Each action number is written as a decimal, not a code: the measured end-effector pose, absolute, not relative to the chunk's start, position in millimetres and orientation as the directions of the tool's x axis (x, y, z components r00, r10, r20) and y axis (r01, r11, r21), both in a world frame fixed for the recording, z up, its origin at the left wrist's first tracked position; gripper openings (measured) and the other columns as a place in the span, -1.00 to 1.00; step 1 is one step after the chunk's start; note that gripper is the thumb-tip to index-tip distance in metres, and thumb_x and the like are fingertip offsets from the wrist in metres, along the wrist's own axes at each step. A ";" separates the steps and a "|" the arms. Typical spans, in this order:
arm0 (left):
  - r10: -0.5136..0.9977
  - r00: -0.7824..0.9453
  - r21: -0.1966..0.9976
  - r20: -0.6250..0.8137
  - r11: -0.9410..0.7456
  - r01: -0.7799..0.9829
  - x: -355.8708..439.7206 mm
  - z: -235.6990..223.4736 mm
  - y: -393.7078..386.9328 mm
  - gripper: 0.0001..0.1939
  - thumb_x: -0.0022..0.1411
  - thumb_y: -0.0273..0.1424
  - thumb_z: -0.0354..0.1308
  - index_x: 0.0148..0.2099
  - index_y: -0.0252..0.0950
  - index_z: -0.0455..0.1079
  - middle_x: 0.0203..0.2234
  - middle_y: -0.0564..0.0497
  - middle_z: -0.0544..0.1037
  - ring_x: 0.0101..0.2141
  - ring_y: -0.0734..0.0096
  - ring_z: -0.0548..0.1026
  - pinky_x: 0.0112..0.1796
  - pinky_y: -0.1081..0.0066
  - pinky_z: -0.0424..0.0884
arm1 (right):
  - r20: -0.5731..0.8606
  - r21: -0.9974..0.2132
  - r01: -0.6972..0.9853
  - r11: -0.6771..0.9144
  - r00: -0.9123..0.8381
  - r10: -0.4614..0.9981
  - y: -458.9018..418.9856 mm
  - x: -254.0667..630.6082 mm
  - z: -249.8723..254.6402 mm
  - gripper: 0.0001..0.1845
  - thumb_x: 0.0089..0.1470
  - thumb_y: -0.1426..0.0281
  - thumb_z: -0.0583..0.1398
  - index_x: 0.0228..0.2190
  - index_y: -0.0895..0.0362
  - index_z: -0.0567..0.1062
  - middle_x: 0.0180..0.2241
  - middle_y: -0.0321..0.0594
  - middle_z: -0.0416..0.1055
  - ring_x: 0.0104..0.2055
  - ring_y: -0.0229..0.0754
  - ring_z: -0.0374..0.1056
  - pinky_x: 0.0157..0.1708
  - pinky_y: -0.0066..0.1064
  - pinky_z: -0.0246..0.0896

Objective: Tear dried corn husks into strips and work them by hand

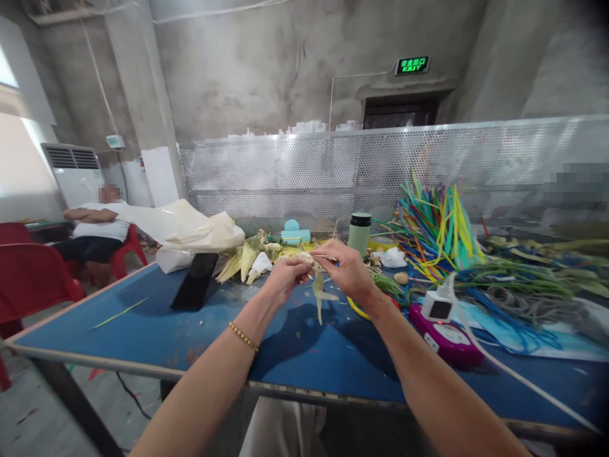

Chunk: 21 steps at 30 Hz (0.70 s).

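your left hand (291, 274) is gripping a pale husk (320, 296), your right hand (346, 269) pinching a thin strip (324, 256); ends are dangling, it's looking half-done, loose husks (248, 258) are lying nearby.

A pale yellow-green piece of thin, leaf-like material (318, 293) is held up in the air near the middle of the view, its bunched cream top partly hidden. One tapering tail hangs toward six o'clock; a shorter one juts toward three.
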<state>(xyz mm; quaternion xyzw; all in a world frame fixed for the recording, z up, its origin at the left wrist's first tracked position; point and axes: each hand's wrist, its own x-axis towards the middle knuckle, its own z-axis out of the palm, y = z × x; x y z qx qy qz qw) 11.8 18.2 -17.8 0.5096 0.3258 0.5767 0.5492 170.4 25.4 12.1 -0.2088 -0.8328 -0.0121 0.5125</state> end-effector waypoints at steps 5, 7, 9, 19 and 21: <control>0.968 0.114 0.916 0.225 -0.170 -0.364 10.0 -18.0 20.0 -0.88 -0.16 -0.51 0.31 -0.52 -0.43 0.43 -0.59 -0.05 0.49 -0.61 0.55 0.36 -0.54 0.49 0.16 | 0.843 -0.171 0.394 0.903 -0.415 0.341 30.4 169.0 5.6 -0.82 0.09 0.50 0.20 -0.28 0.12 0.61 -0.34 -0.16 0.48 -0.27 -0.20 0.40 -0.25 -0.37 0.29; 0.969 0.096 0.913 0.228 -0.179 -0.366 9.3 -17.9 20.4 -0.90 -0.18 -0.53 0.29 -0.53 -0.43 0.42 -0.59 -0.04 0.49 -0.61 0.55 0.36 -0.54 0.49 0.17 | 0.835 -0.144 0.417 0.898 -0.436 0.336 31.9 168.6 3.1 -0.82 0.09 0.50 0.20 -0.29 0.12 0.61 -0.35 -0.15 0.47 -0.28 -0.19 0.39 -0.26 -0.36 0.29; 0.970 0.066 0.914 0.232 -0.195 -0.355 8.7 -17.6 20.8 -0.92 -0.18 -0.54 0.28 -0.54 -0.43 0.43 -0.60 -0.03 0.48 -0.62 0.56 0.35 -0.54 0.50 0.17 | 0.827 -0.117 0.437 0.892 -0.454 0.331 32.9 168.3 1.4 -0.82 0.09 0.50 0.20 -0.29 0.12 0.61 -0.36 -0.14 0.47 -0.27 -0.17 0.39 -0.26 -0.35 0.28; 0.964 0.049 0.897 0.260 -0.222 -0.383 7.8 -19.2 25.0 -0.95 -0.17 -0.54 0.25 -0.53 -0.44 0.47 -0.59 -0.06 0.49 -0.59 0.54 0.37 -0.52 0.49 0.20 | 0.832 -0.117 0.454 0.883 -0.440 0.337 35.2 168.7 -0.1 -0.83 0.11 0.49 0.19 -0.31 0.13 0.60 -0.38 -0.16 0.46 -0.29 -0.18 0.37 -0.25 -0.35 0.27; 0.965 0.055 0.893 0.256 -0.214 -0.396 7.9 -18.8 24.4 -0.95 -0.18 -0.55 0.25 -0.53 -0.45 0.47 -0.57 -0.07 0.50 -0.58 0.53 0.38 -0.51 0.49 0.21 | 0.835 -0.112 0.476 0.872 -0.431 0.342 36.3 168.8 -0.7 -0.82 0.11 0.49 0.19 -0.30 0.12 0.61 -0.37 -0.15 0.47 -0.28 -0.17 0.37 -0.25 -0.34 0.27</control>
